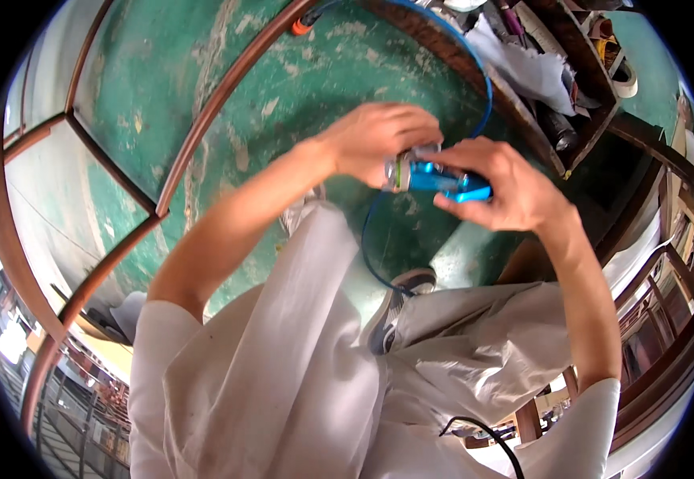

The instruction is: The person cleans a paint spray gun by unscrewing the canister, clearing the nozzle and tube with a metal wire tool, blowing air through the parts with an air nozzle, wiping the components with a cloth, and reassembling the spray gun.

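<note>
My right hand [514, 184] is wrapped around a shiny blue metal tool [468, 188], likely an air-powered one, held level above my lap. At its left end is a silver part with a yellow-green ring [399, 174]. My left hand [379, 142] is closed over that end, its fingers curled beside a small grey metal piece [422, 151]. What the left fingertips pinch is hidden. A thin blue hose [488, 96] loops behind my hands, and a lower stretch drops toward my shoe [399, 311]. Whether it joins the tool cannot be seen.
At the upper right stands a wooden box [594, 132] holding papers and assorted items. A brown wooden frame [211, 104] rises on the left. Below is a worn green floor [283, 88] with an orange fitting [302, 27] on it. Wooden furniture frames [666, 287] are at right.
</note>
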Tool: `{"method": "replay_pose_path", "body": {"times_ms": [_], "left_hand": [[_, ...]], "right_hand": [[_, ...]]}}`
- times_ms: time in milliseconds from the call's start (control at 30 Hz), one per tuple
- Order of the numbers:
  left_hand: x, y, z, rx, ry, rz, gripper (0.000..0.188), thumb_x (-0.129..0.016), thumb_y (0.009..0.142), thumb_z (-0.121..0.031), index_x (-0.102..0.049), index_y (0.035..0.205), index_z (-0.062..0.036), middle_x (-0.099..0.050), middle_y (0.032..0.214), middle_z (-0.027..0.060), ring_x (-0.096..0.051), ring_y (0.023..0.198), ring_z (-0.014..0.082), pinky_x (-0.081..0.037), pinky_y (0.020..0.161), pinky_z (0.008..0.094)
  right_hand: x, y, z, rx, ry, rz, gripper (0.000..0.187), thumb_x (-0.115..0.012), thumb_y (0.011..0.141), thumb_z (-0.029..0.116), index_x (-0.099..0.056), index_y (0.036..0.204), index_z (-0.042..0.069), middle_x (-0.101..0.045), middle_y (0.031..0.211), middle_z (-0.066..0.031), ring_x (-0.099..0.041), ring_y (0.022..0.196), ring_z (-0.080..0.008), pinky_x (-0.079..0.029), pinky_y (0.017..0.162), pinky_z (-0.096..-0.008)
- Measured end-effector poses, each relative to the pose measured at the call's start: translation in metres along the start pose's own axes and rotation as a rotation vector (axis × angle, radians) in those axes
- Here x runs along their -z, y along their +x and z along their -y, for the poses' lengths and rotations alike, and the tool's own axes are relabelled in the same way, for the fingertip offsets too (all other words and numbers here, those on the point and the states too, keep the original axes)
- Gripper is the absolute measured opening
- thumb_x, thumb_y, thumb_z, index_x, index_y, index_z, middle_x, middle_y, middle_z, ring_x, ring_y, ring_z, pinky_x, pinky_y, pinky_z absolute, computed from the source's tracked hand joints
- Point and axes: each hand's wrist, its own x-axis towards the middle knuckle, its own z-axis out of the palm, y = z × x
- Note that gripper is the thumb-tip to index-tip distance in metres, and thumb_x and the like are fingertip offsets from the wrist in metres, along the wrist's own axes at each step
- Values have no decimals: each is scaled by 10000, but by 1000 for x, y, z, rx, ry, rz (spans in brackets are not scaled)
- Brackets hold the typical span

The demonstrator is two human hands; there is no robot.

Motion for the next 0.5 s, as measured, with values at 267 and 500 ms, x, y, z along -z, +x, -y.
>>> {"method": "replay_pose_path", "body": {"times_ms": [267, 500], "left_hand": [[-12, 5, 4, -42, 20, -57, 425, -716, 764, -262, -688, 1144, -74, -653, 1231, 105, -643, 1171, 300, -546, 989, 442], [-8, 14, 2, -20, -60, -9, 500, -742, 717, -312, -677, 1158, -86, -655, 1243, 100, -641, 1170, 300, -548, 975, 437]], "right_hand": [[-12, -17, -2, -78, 133, -178, 479, -826, 700, 211, -649, 1099, 14, -679, 910, -156, -624, 831, -362, -500, 792, -428], [-25, -26, 11, -254, 156, -244, 488, -804, 689, 247, -656, 1109, 49, -657, 859, -129, -624, 795, -329, -479, 782, -402]]}}
